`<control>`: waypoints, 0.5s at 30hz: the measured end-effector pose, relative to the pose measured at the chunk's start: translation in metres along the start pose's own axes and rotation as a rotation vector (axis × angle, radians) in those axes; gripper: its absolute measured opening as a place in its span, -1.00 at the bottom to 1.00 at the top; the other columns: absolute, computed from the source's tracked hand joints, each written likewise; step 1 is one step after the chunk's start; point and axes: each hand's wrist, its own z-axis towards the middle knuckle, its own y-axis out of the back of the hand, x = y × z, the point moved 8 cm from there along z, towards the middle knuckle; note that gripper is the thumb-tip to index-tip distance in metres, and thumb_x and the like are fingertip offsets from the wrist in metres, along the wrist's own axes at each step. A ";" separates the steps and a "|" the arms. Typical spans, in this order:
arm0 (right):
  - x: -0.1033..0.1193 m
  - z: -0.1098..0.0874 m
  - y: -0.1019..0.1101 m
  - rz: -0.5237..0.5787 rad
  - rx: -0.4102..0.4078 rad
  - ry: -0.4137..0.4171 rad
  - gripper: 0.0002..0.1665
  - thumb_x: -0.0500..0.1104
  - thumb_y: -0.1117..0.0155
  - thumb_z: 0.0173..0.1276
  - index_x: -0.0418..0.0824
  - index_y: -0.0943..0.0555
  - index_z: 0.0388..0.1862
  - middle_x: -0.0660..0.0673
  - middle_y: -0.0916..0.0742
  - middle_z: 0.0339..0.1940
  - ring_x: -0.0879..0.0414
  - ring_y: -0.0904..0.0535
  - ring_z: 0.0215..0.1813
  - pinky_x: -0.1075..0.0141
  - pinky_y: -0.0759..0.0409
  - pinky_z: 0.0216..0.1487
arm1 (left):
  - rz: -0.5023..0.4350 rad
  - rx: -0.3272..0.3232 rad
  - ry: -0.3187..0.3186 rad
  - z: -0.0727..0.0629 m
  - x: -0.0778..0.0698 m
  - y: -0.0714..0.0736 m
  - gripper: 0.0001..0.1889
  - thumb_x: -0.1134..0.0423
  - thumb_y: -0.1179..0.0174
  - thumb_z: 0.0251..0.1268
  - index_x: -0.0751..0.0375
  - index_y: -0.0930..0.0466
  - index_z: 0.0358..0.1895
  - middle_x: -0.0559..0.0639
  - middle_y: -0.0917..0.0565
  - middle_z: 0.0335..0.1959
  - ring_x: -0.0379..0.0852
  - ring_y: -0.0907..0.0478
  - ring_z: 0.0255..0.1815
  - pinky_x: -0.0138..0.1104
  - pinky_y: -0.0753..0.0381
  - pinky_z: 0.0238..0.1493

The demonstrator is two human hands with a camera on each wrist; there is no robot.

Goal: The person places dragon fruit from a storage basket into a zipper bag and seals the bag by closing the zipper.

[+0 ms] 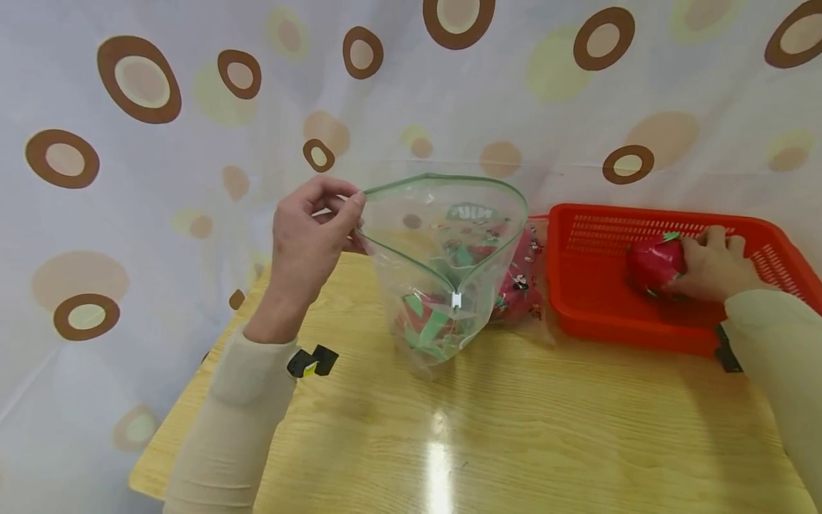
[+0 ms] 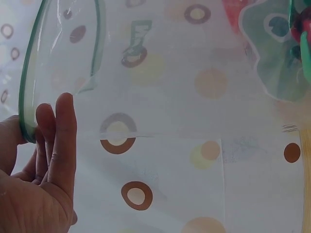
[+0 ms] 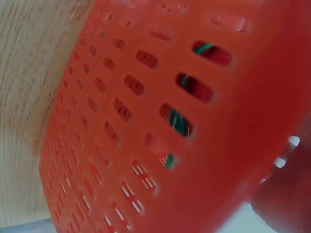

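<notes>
My left hand [image 1: 311, 232] pinches the green-edged rim of a clear zip bag [image 1: 392, 250] between thumb and fingers. The bag stands on the table with its mouth spread wide and a white slider at the front. Inside it lies a red and green item [image 1: 427, 321], blurred by the plastic. In the left wrist view, the thumb and fingers meet at the green rim [image 2: 23, 97]. Over the red basket [image 1: 616, 325], my right hand [image 1: 713, 268] grips a pinkish-red dragon fruit [image 1: 651, 264] with green tips. The basket wall [image 3: 146, 111] hides most of that hand in the right wrist view.
A second clear bag [image 1: 520, 285] with cartoon prints and a reddish tint lies between the zip bag and the basket. The wooden table [image 1: 514, 428] ends at the left along a slanting edge. A curtain patterned with ovals [image 1: 193, 178] hangs behind it.
</notes>
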 end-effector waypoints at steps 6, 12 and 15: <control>-0.001 0.003 -0.010 0.035 0.082 0.038 0.28 0.06 -0.67 -0.13 -0.50 -0.05 0.29 -0.67 -0.11 0.14 -0.61 -0.01 0.09 -0.53 -0.42 -0.17 | 0.006 0.007 -0.003 -0.001 0.001 0.000 -0.88 0.27 -0.26 0.33 0.24 -0.61 -0.18 0.06 -0.57 -0.56 0.08 -0.63 -0.69 -0.11 -0.76 -0.41; -0.001 0.003 -0.015 0.085 0.133 0.044 0.36 0.09 -0.66 -0.09 -0.52 0.08 0.29 -0.69 -0.26 0.07 -0.64 -0.27 -0.01 -0.48 -0.42 -0.01 | 0.006 0.006 -0.003 -0.002 0.003 0.001 -0.87 0.27 -0.26 0.34 0.26 -0.61 -0.16 0.06 -0.57 -0.55 0.10 -0.63 -0.68 -0.11 -0.76 -0.41; -0.004 -0.001 -0.018 0.087 0.117 0.044 0.46 0.17 -0.62 -0.06 -0.53 0.16 0.38 -0.74 -0.20 0.10 -0.68 -0.29 -0.07 -0.49 -0.43 -0.06 | 0.019 0.005 0.002 -0.002 0.004 0.002 -0.86 0.26 -0.26 0.34 0.25 -0.61 -0.16 0.06 -0.58 -0.54 0.06 -0.63 -0.69 -0.12 -0.76 -0.41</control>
